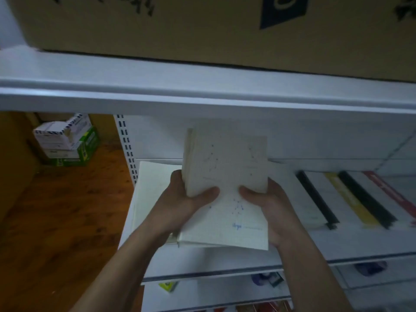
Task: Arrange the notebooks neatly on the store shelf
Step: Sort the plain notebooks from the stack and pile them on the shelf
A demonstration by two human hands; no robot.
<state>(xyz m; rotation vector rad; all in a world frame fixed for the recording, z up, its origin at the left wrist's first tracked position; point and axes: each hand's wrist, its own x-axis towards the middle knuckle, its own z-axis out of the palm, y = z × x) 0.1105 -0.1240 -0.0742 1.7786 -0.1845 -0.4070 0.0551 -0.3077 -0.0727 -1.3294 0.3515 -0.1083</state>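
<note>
White shelving [337,242] fills the view. On top sits a cardboard box [180,30], its dark print cropped and unreadable. Over the middle shelf a thick stack [227,163] of notebooks tilts upward. The left hand [184,199] and right hand [270,206] grip its lower corners, thumbs pressed on the cover. It looks light but floppy, and loose books may slide, so squeezing both sides suits it. A flat notebook [225,226] beneath bears small blue writing, too blurred to read.

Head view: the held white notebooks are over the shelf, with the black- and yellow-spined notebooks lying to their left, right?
Wrong side: the head view shows the black- and yellow-spined notebooks to the right of the held white notebooks over the shelf.
</note>
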